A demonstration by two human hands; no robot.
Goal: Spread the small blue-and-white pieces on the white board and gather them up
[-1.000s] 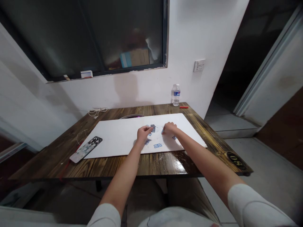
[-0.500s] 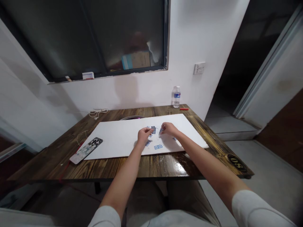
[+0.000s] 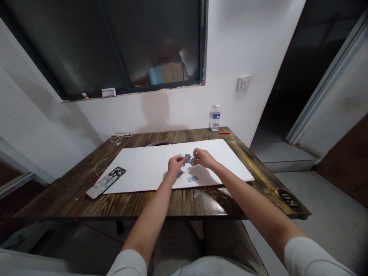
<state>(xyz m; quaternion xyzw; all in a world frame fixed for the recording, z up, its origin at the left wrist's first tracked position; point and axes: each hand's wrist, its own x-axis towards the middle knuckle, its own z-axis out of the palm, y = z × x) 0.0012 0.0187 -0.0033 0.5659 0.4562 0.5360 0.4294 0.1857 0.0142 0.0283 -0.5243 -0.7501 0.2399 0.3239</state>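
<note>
My left hand (image 3: 174, 165) is closed, its thumb and fingers pinching a small flat dark-blue piece with pale bands (image 3: 188, 158) above a white board (image 3: 143, 168). Close by on the right, my right hand (image 3: 203, 157) pinches a second small banded blue piece (image 3: 193, 161). The two pieces nearly meet; I cannot tell whether they touch. Below the hands, a blue-and-white piece (image 3: 192, 178) lies flat on the board. Another blue piece (image 3: 180, 174) lies beside my left wrist. More small pieces are partly hidden behind my left fingers.
A phone in a patterned case (image 3: 107, 182) overlaps the board's left edge. On the wooden table (image 3: 138, 203), a water bottle (image 3: 215, 118), a red stick-like object (image 3: 224, 133) and a white cable (image 3: 120, 135) sit toward the wall. A round number plate (image 3: 288, 199) marks the right corner.
My right hand has moved left with its piece, closing the gap to the piece in my left hand. My left hand has hardly moved.
</note>
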